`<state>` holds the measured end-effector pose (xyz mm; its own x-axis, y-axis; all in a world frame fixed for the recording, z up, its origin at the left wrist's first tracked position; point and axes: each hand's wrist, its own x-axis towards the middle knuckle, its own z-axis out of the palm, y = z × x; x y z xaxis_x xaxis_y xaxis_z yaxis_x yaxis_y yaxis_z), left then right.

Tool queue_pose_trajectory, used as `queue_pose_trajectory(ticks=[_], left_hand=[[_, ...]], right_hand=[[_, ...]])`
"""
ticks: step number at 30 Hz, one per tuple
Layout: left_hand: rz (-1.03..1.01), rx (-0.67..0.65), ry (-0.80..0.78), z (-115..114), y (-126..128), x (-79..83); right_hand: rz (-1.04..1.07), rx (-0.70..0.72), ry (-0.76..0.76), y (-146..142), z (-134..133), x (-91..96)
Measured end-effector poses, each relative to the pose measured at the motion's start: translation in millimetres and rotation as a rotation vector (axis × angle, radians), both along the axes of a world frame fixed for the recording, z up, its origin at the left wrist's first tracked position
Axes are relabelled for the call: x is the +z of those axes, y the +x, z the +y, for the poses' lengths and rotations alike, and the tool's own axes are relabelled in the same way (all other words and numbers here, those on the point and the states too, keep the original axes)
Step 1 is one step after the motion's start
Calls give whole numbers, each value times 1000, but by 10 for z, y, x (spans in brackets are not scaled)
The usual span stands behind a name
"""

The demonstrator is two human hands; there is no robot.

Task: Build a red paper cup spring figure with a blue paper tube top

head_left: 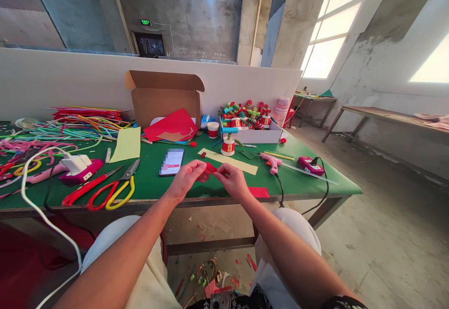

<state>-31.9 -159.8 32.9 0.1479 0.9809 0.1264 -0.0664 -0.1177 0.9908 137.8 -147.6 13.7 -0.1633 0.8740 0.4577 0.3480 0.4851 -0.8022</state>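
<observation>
Over the front edge of the green table (154,183), my left hand (185,179) and my right hand (232,181) both pinch one small red piece of paper (209,169) between their fingertips. A phone (171,161) lies just behind my left hand. A red paper scrap (258,191) lies on the table beside my right wrist. A long yellow paper strip (228,161) lies behind my hands.
Red and yellow scissors (112,191) lie at the front left, near a pink box with a white charger (80,166) and a pile of pipe cleaners (70,124). Behind are a cardboard box (164,96), red paper sheets (171,125), a white tray of cup figures (250,124) and a pink glue gun (271,161).
</observation>
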Motion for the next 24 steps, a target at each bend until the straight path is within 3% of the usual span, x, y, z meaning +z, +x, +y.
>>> queue_pose_trajectory(ticks=[8, 24], left_hand=[[58, 50, 36, 18, 63, -11], [-35, 78, -16, 26, 60, -59]], right_hand=[[25, 61, -59, 10, -4, 55], [82, 92, -125, -7, -14, 48]])
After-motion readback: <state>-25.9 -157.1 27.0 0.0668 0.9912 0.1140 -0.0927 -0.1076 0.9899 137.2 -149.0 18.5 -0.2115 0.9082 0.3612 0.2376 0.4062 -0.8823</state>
